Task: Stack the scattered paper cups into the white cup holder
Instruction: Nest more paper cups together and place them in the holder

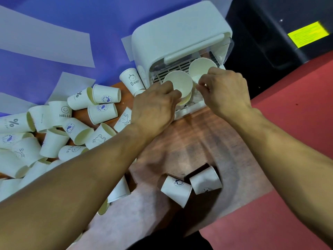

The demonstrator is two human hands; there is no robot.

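left hand point(155, 107) grips left cup point(177, 81), mouth up | right hand point(227, 91) pinches right cup point(200, 67)

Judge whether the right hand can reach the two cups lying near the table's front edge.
Probably yes: only bare table separates the right hand from the two cups, though it pinches a cup in the holder.

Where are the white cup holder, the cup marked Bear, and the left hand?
white cup holder point(180, 31), head view, on its top cover.
Bear cup point(132, 81), head view, on its printed side.
left hand point(155, 107), head view, on its back.
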